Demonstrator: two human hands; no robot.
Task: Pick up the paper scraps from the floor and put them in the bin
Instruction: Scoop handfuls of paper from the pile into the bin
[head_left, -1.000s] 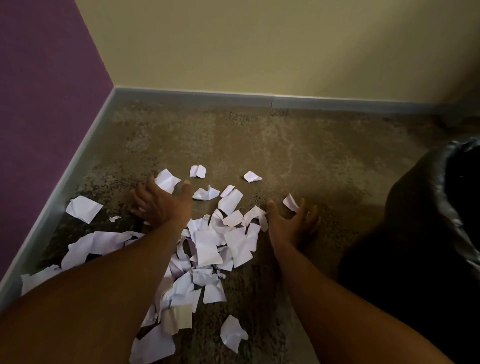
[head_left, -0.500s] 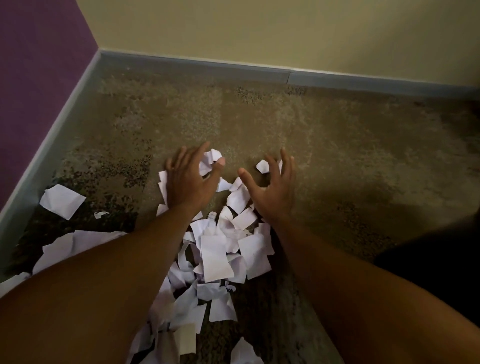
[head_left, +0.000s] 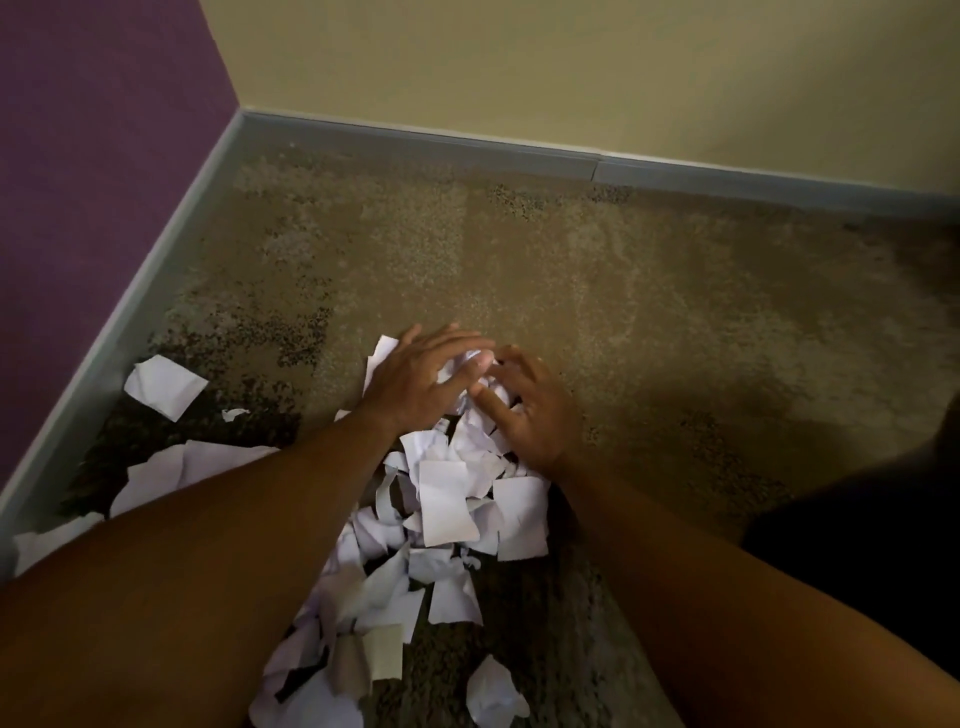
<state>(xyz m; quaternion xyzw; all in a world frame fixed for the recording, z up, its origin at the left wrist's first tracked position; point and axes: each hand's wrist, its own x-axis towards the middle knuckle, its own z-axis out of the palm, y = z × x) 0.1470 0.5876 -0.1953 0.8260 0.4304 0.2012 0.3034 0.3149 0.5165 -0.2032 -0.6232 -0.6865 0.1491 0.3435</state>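
Note:
White paper scraps (head_left: 448, 501) lie in a loose pile on the brown carpet, running from the middle down to the bottom edge. My left hand (head_left: 415, 379) and my right hand (head_left: 532, 413) meet at the far end of the pile. Their fingers curl around a crumpled bunch of scraps pressed between them. A dark shape (head_left: 872, 540) at the right edge looks like the bin's side. Its rim is out of view.
One larger scrap (head_left: 165, 385) lies alone near the grey skirting (head_left: 156, 260) on the left, with a tiny bit beside it. Another scrap (head_left: 493, 693) sits at the bottom. A purple wall (head_left: 78, 156) and a yellow wall (head_left: 571, 67) form the corner behind bare carpet (head_left: 623, 291).
Both hands have swept inward from either side of the pile and now touch, bunching the far scraps between them. The view swung left, so the bin's rim left the frame.

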